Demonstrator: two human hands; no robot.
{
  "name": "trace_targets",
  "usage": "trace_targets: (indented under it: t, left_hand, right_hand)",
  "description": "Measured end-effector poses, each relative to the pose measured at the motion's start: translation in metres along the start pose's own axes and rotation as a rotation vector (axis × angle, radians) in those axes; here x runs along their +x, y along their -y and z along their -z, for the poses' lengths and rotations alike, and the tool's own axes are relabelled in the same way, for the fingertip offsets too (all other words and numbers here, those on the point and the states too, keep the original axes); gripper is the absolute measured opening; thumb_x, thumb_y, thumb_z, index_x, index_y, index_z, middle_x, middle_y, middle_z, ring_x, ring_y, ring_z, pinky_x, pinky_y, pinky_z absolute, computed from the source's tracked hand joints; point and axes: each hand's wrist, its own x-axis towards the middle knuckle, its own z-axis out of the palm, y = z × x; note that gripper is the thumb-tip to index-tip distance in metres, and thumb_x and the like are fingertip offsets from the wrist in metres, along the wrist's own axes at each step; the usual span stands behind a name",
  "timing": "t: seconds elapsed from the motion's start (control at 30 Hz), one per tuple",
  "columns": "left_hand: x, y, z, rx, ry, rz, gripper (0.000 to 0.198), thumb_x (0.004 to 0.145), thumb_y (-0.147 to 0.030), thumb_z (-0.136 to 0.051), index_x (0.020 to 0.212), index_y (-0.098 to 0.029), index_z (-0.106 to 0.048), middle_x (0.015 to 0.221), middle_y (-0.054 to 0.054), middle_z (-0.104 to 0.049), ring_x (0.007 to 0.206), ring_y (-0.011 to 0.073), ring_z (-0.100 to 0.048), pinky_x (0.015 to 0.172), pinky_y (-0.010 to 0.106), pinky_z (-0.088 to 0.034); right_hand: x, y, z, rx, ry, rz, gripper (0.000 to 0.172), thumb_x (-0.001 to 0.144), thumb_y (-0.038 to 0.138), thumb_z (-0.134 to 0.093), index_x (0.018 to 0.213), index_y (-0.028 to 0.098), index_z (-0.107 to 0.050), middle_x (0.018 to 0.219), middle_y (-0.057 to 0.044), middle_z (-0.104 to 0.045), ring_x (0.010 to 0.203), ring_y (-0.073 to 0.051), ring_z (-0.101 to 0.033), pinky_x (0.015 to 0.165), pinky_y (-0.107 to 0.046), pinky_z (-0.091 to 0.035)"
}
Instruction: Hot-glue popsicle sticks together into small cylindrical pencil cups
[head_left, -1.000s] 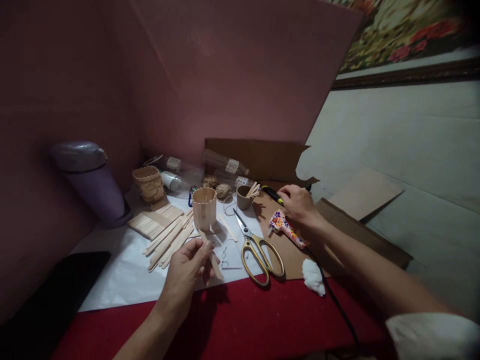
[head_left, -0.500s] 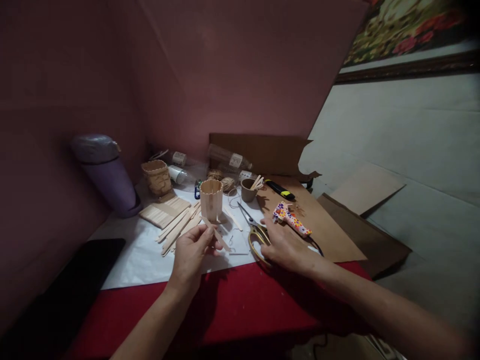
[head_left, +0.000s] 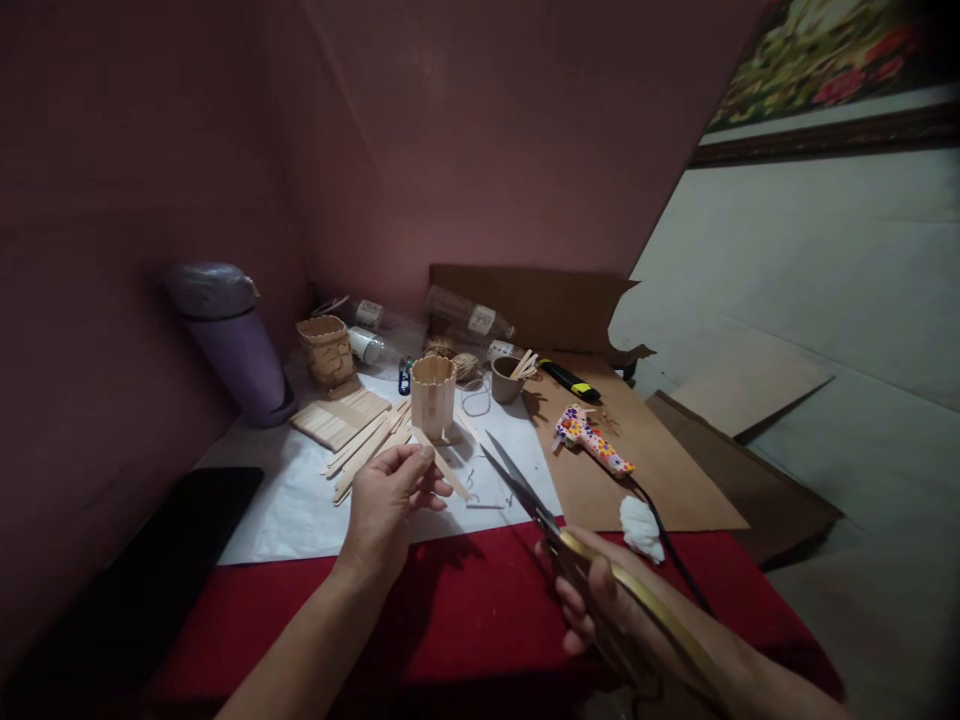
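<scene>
In the head view, we hold a flat, pale wooden craft stick (head_left: 451, 474) in the left hand (head_left: 386, 500), thumb and fingers pinched narrowly on it, so that it slants above the white paper sheet (head_left: 262, 530). Our right hand (head_left: 611, 590) is wrapped around the gold-coloured handles of a large pair of metal scissors (head_left: 529, 497); we see the blades pointing toward the far side of the table, tips only slightly parted, near the stick.

Just beyond the left hand we have a round, scalloped-rim cup of upright wooden sticks (head_left: 433, 402) standing on the paper, with a fan of loose pale sticks (head_left: 364, 455) to its left. Right of the scissors, a flower-patterned glue gun (head_left: 594, 442) lies on a flat brown cardboard sheet (head_left: 667, 490), near a crumpled white tissue (head_left: 640, 528).
</scene>
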Motion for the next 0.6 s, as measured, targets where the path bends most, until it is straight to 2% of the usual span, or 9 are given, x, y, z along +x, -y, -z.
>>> trace_targets:
  t: [0.07, 0.13, 0.2, 0.37, 0.6]
  left_hand:
    - [0.000, -0.002, -0.001, -0.017, -0.025, 0.005, 0.037, 0.051, -0.033, -0.085, 0.068, -0.011, -0.061, 0.054, 0.003, -0.064, 0.046, 0.0142, -0.062, 0.041, 0.021, -0.049]
    - [0.000, -0.005, -0.001, -0.040, -0.049, 0.005, 0.036, 0.049, -0.031, -0.085, 0.068, -0.011, -0.061, 0.052, 0.002, -0.063, 0.046, 0.0143, -0.062, 0.042, 0.021, -0.050]
    - [0.000, -0.009, -0.002, -0.067, -0.072, 0.001, 0.036, 0.048, -0.029, -0.085, 0.067, -0.011, -0.061, 0.051, 0.002, -0.063, 0.045, 0.0139, -0.061, 0.042, 0.020, -0.050]
    - [-0.003, -0.015, -0.002, -0.105, -0.088, -0.005, 0.034, 0.047, -0.027, -0.084, 0.066, -0.011, -0.061, 0.051, 0.001, -0.062, 0.045, 0.0135, -0.061, 0.041, 0.019, -0.049]
    - [-0.008, -0.016, -0.003, -0.099, -0.046, 0.011, 0.030, 0.050, -0.027, -0.081, 0.061, -0.013, -0.057, 0.047, 0.001, -0.060, 0.045, 0.0140, -0.061, 0.042, 0.020, -0.049]
  right_hand:
    - [-0.011, 0.006, -0.003, -0.074, 0.023, 0.016, 0.077, 0.061, 0.081, -0.068, 0.111, 0.023, -0.060, 0.082, -0.002, -0.056, 0.067, -0.015, -0.057, 0.064, -0.028, -0.054]
    - [-0.022, 0.016, -0.007, -0.147, 0.021, 0.063, 0.064, 0.066, 0.075, -0.070, 0.104, 0.025, -0.063, 0.085, -0.004, -0.058, 0.075, -0.018, -0.059, 0.069, -0.028, -0.053]
    - [-0.027, 0.024, -0.011, -0.202, 0.040, 0.107, 0.058, 0.071, 0.075, -0.066, 0.102, 0.027, -0.063, 0.085, -0.004, -0.057, 0.078, -0.019, -0.057, 0.071, -0.027, -0.051]
    - [-0.008, 0.015, -0.012, -0.301, 0.165, 0.143, 0.061, 0.074, 0.078, -0.060, 0.098, 0.023, -0.057, 0.075, 0.001, -0.049, 0.067, -0.013, -0.048, 0.063, -0.024, -0.044]
    - [0.017, -0.001, -0.021, -0.307, 0.166, 0.189, 0.062, 0.077, 0.076, -0.059, 0.106, 0.022, -0.054, 0.075, 0.003, -0.046, 0.064, -0.010, -0.042, 0.060, -0.021, -0.038]
